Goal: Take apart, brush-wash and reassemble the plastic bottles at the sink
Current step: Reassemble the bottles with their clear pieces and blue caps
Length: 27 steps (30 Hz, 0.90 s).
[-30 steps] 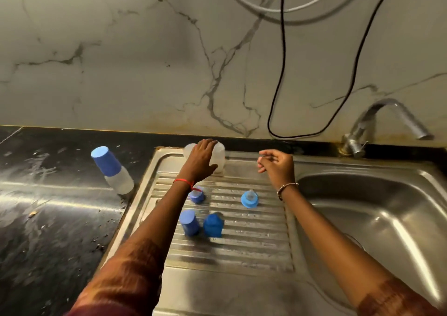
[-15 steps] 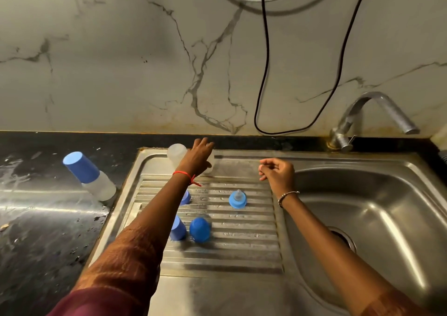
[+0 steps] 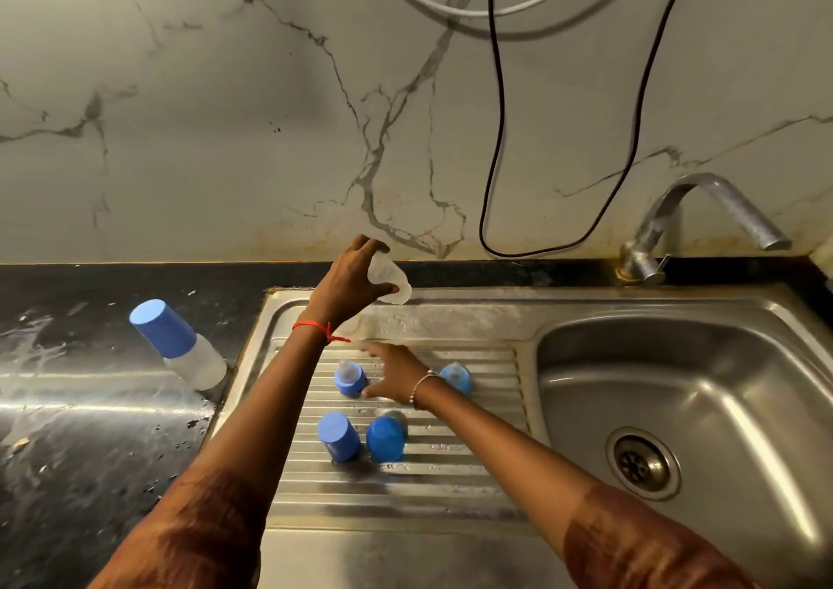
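My left hand (image 3: pixel 349 284) grips a clear plastic bottle body (image 3: pixel 390 279) and holds it tilted in the air above the back of the steel drainboard (image 3: pixel 405 489). My right hand (image 3: pixel 392 374) reaches left across the ribs, fingers spread, touching a blue collar with a teat (image 3: pixel 348 377). A second blue collar with a teat (image 3: pixel 457 376) stands just right of that wrist. Two blue caps (image 3: pixel 338 436) (image 3: pixel 384 439) stand side by side nearer me. One assembled bottle with a blue cap (image 3: pixel 178 342) stands on the black counter to the left.
The sink basin (image 3: pixel 703 363) with its drain (image 3: pixel 642 462) lies to the right under a steel tap (image 3: pixel 703 223). A black cable (image 3: pixel 496 160) and a white cable hang on the marble wall. The black counter (image 3: pixel 67 430) on the left is wet.
My left hand has lifted the clear bottle body off the back of the drainboard. My right hand has moved left and down to the blue collar. The camera shifted slightly.
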Each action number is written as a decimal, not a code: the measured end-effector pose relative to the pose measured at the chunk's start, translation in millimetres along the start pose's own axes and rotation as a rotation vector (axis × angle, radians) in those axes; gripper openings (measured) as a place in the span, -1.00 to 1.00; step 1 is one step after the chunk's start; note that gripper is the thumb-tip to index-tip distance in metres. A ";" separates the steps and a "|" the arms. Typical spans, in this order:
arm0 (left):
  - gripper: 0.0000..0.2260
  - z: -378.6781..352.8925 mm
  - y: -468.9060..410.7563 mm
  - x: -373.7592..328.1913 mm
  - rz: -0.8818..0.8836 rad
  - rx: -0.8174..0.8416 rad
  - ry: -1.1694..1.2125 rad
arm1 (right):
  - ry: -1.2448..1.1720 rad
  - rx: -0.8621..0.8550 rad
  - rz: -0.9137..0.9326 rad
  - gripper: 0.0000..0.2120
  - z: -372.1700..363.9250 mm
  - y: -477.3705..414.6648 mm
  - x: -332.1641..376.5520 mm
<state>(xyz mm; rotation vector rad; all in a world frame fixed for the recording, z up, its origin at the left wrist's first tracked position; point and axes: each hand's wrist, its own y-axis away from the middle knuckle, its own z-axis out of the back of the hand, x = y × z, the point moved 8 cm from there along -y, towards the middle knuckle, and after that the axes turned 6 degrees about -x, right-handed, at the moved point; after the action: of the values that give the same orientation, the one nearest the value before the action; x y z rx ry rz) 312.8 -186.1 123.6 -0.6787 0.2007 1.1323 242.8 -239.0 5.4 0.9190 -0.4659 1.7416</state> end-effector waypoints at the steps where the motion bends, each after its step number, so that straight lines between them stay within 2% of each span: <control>1: -0.49 1.8 1.4 3.4 0.009 0.001 0.001 | -0.006 0.010 0.019 -0.31 -8.0 -6.2 5.5; 3: -0.49 5.1 4.8 10.6 0.031 0.001 -0.003 | -0.022 0.016 0.030 -0.30 -22.6 -17.9 10.8; 8: -0.51 5.9 13.9 19.4 0.092 0.003 0.010 | 0.146 0.017 0.013 -0.66 -38.8 -26.7 7.3; 10: -0.51 5.9 14.4 19.1 0.119 0.001 0.032 | 0.136 0.039 0.002 -0.66 -27.8 -20.2 8.8; 13: -0.53 10.3 7.0 7.8 0.131 -0.043 0.108 | -0.057 0.062 -0.076 -0.55 22.2 3.9 9.7; 15: -0.56 12.2 -2.7 -9.3 0.142 -0.059 0.202 | -0.233 0.132 -0.116 -0.59 70.4 31.0 8.0; 17: -0.60 12.7 -14.6 -27.2 0.234 -0.056 0.394 | -0.361 0.130 -0.095 -0.68 124.3 59.1 8.0; 18: -0.63 9.1 -19.4 -38.6 0.290 -0.041 0.516 | -0.466 0.074 -0.078 -0.71 152.9 74.0 3.1; 19: -0.66 4.1 -23.1 -49.1 0.350 -0.015 0.653 | -0.606 -0.011 -0.057 -0.70 181.2 89.3 -0.6; 22: -0.75 -24.0 -20.0 -91.6 0.514 0.108 1.102 | -1.129 -0.333 0.040 -0.49 253.1 134.9 -33.3; 24: -0.74 -58.0 -7.8 -121.1 0.656 0.225 1.525 | -1.439 -0.517 -0.005 -0.55 265.6 160.2 -76.0; 25: -0.75 -77.0 1.2 -134.4 0.670 0.263 1.571 | -1.439 -0.573 -0.107 -0.61 259.6 171.5 -102.2; 26: -0.81 -97.0 10.2 -138.8 0.650 0.279 1.392 | -1.238 -0.641 -0.280 -0.71 250.8 183.1 -130.7; 27: -0.89 -112.8 18.5 -141.5 0.585 0.277 1.096 | -0.799 -0.633 -0.480 -0.82 238.7 195.2 -160.9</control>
<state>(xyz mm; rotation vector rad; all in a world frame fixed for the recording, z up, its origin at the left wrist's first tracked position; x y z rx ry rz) 256.2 -356.6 95.1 -0.9632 1.5379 1.1306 169.8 -575.3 55.6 1.1038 -1.1270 0.6615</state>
